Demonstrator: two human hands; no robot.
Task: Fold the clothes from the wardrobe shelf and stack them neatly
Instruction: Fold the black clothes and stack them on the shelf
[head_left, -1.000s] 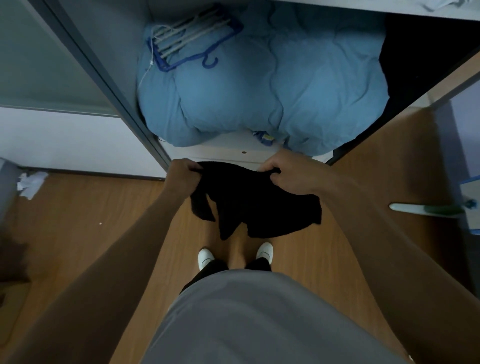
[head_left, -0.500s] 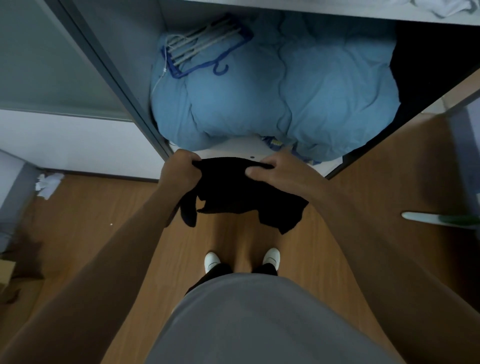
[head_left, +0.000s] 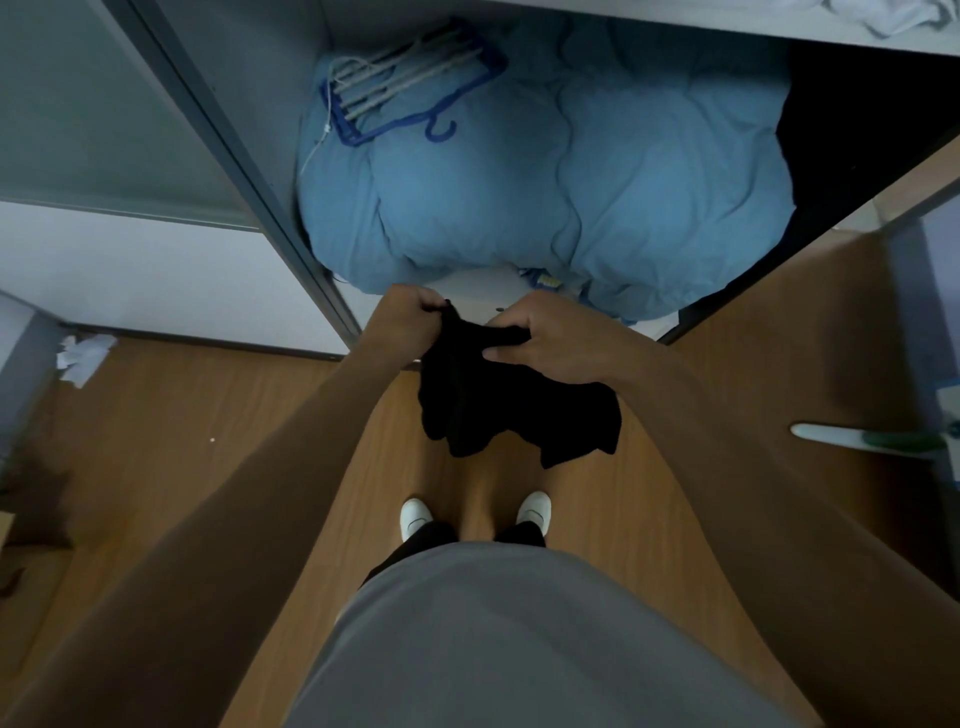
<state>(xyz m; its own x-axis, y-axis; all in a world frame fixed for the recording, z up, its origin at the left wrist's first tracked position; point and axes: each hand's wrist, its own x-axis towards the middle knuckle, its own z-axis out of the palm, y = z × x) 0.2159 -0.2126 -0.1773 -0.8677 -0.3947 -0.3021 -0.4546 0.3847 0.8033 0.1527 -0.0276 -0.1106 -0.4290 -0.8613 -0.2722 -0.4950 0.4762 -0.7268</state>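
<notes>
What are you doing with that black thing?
A person is standing at an open wardrobe, holding a black garment up by its top edge. The left hand pinches one end and the right hand grips the other, with the rest hanging crumpled above the wooden floor and white shoes. It isn't folded yet. Behind it, a big blue duvet fills the shelf, with hangers lying on top.

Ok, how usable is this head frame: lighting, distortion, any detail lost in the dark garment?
Head view: dim, flat light with no glare; the black garment held by the left hand and right hand reads as a featureless mass, folds invisible. Wide-angle distortion bows the wardrobe frame and stretches the forearms. The blue duvet is reasonably sharp.
</notes>
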